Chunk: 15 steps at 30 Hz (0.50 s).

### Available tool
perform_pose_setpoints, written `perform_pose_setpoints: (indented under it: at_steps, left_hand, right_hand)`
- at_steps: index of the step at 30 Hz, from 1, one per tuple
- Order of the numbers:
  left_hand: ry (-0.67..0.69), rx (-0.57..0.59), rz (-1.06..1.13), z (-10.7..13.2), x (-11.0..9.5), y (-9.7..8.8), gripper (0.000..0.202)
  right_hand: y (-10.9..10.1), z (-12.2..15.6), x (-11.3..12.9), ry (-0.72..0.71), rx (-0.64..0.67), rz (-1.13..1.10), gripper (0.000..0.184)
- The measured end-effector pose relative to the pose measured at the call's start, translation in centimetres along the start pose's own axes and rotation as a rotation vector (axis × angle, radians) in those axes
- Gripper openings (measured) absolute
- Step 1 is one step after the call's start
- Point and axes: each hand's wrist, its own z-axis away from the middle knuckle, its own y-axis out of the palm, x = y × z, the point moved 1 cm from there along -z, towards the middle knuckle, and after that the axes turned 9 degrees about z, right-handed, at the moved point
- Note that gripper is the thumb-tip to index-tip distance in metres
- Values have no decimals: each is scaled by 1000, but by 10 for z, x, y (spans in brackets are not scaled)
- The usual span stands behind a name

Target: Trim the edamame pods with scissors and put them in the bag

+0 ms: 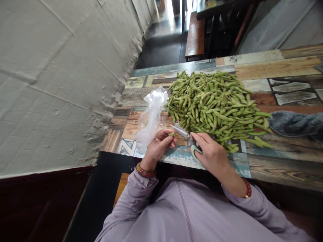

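Between the thumb and fingers of my left hand [159, 145] is a green soybean pod [172, 134], mostly covered by the fingers. My right hand [212, 153] grips a pair of scissors [186, 135] with pale green handles. The blades point left toward the pod and look slightly parted, though they do not seem to touch it. Beyond both hands spreads a large heap of green soybean pods [212, 101]. A clear plastic bag [152, 117] stands just past my left hand, crumpled at the top; its contents are hard to make out.
The patchwork-patterned table [272, 168] has its near edge at my body. A grey fuzzy cloth or sleeve [292, 123] reaches in from the right to the heap. A pale wall [63, 84] borders the left side. Behind the table is a wooden bench [195, 37].
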Motion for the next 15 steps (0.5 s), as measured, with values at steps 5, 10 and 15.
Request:
perform_pose_setpoints:
  at_steps: [5, 10, 15]
  left_hand:
    - [167, -59, 114, 6, -17, 3, 45]
    - [293, -175, 224, 11, -51, -6, 59]
    - [363, -421, 177, -11, -83, -43, 35]
  right_hand:
    - [5, 1, -3, 0, -31, 3, 47]
    - [6, 3, -4, 16, -34, 2, 45]
    - [7, 4, -4, 26, -38, -9, 42]
